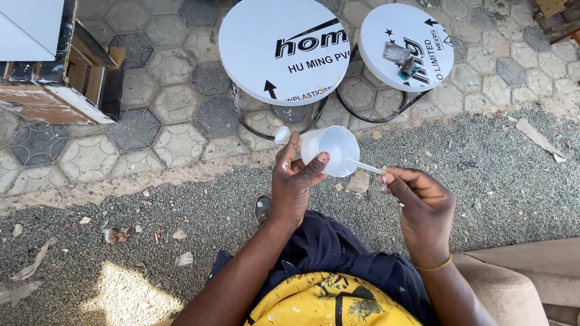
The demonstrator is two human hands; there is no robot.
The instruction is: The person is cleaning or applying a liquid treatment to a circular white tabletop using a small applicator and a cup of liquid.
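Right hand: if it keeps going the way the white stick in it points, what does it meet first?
The right hand would meet the white cup in the left hand; the stick appears to reach its mouth.

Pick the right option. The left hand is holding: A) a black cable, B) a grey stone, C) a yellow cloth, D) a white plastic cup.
D: the left hand wraps its fingers around a white plastic cup, while the right hand holds a thin white stick into it.
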